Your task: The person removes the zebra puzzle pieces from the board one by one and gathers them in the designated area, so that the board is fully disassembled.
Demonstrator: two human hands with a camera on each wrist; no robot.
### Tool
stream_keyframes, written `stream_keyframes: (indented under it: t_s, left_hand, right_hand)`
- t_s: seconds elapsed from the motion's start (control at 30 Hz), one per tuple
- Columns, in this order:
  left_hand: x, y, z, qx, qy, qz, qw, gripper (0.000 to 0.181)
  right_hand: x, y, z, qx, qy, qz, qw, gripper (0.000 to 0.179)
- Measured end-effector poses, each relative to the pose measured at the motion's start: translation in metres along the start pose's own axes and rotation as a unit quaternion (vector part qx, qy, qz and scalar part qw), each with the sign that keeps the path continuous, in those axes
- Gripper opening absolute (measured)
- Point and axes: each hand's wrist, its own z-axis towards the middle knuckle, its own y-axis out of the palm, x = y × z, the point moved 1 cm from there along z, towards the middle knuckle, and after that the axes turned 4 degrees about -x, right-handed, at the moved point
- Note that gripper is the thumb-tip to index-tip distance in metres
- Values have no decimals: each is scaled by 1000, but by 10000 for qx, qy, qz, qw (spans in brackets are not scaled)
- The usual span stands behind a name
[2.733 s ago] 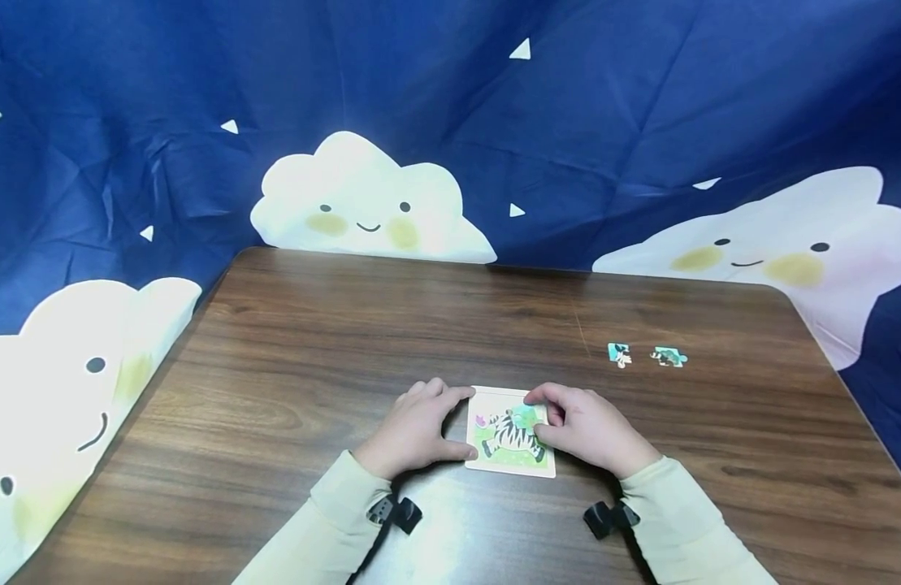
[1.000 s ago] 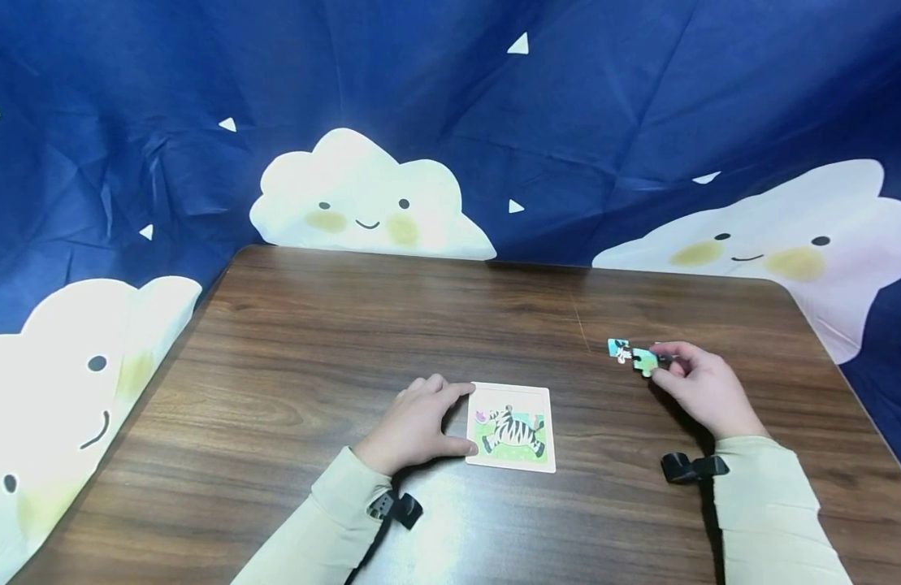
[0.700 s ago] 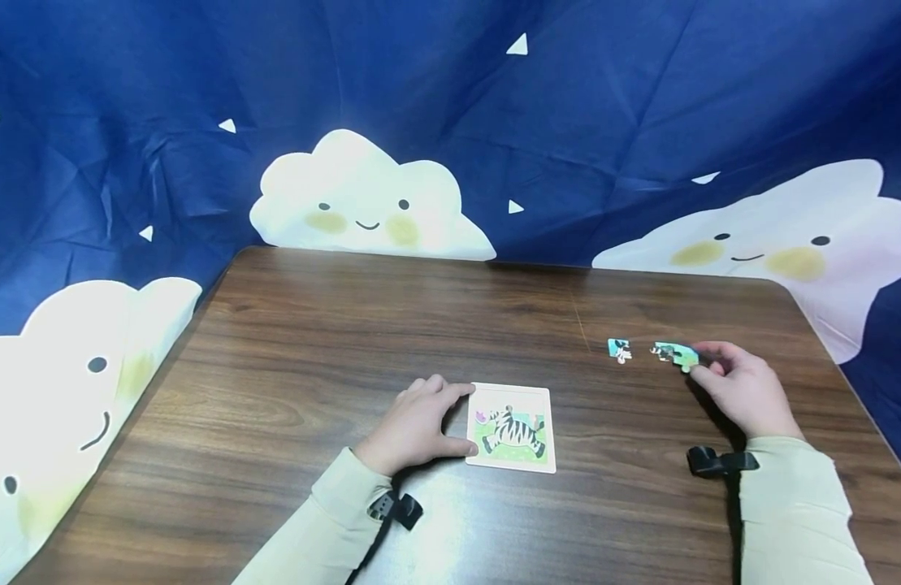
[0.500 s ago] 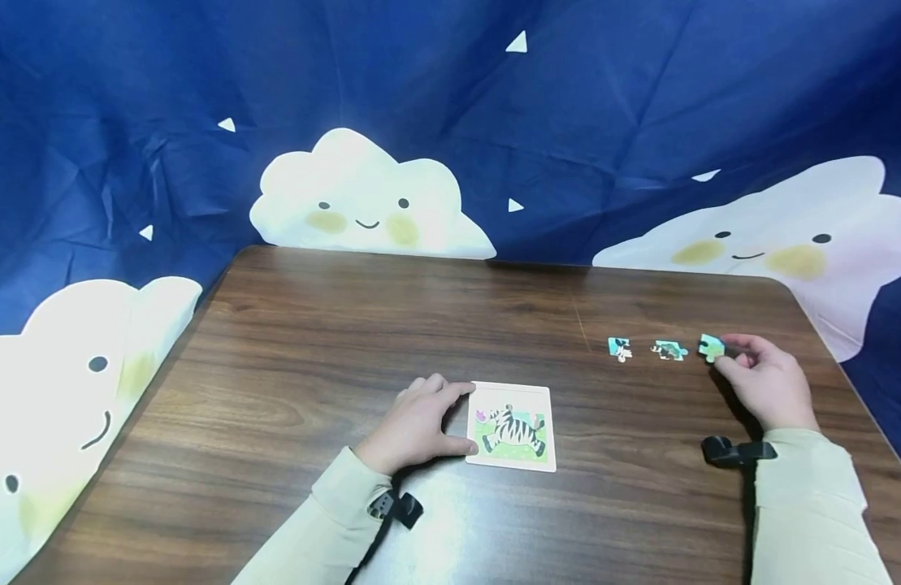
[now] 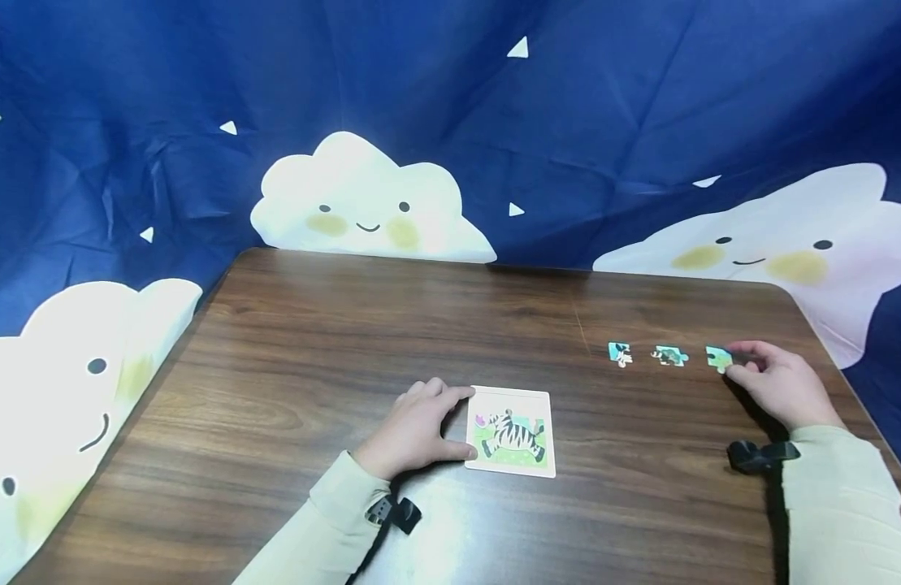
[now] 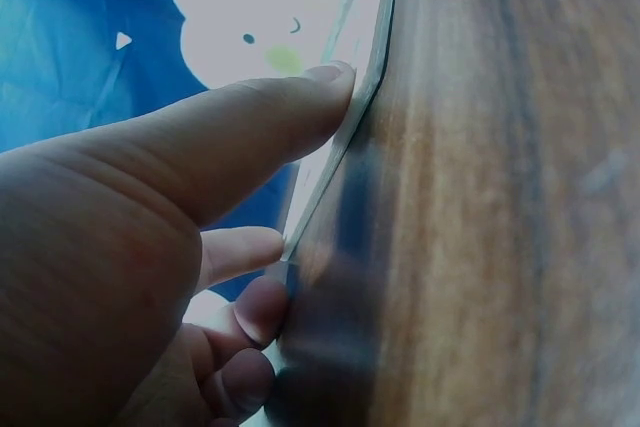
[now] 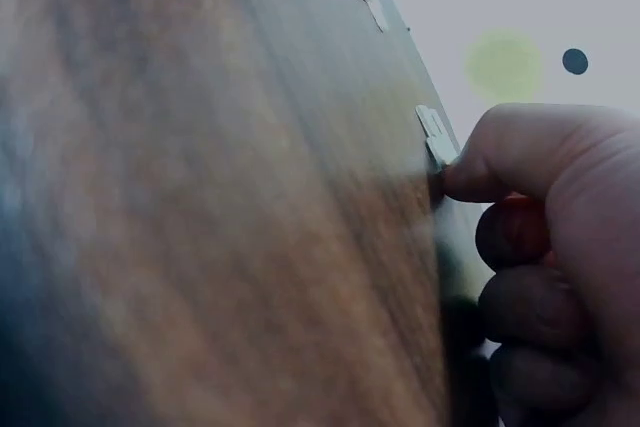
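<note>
A square zebra puzzle board (image 5: 512, 470) with a pale frame lies flat on the table, its upper part showing bare tray. My left hand (image 5: 415, 429) spreads thumb and index finger along its left side, and the thumb (image 6: 270, 112) presses on the frame in the left wrist view. At the far right, my right hand (image 5: 782, 386) pinches the right edge of a blue-green puzzle piece (image 5: 717, 358) between thumb and index finger, low at the tabletop. To its left lie another puzzle piece (image 5: 669, 356) and a piece with zebra stripes (image 5: 620, 354).
The brown wooden table (image 5: 348, 325) has rounded far corners. Behind it hangs a blue cloth (image 5: 421, 81) with smiling clouds and white triangles. Black straps with small cameras sit at both wrists.
My right hand lifted the blue-green puzzle piece out of the board and carried it right, past the two other pieces, down to the row's right end. The left hand stayed at the board.
</note>
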Motion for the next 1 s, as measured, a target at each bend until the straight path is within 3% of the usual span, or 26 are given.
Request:
stream_keyframes:
  t_s: [0.27,0.47,0.8,0.9,1.0]
  left_hand:
    - [0,0,0,-21,-16,4,10000,82]
    - [-1,0,0,10,0,-40,10000,82]
    - [1,-2,-1,49,8,17,10000,82]
    - [1,-1,-1,42,33,30,10000,82]
    - [1,0,0,21,35,23,10000,82]
  right_hand:
    - [0,0,-1,-123,185,232,9995,46]
    - [1,2,-6,215,623,773,9948,52]
    - [-10,4,-3,-9,589,519,9969,52]
    - [-9,6,-6,183,834,820,9930,53]
    - [-7,10,-12,696,1116,1400,9814,48]
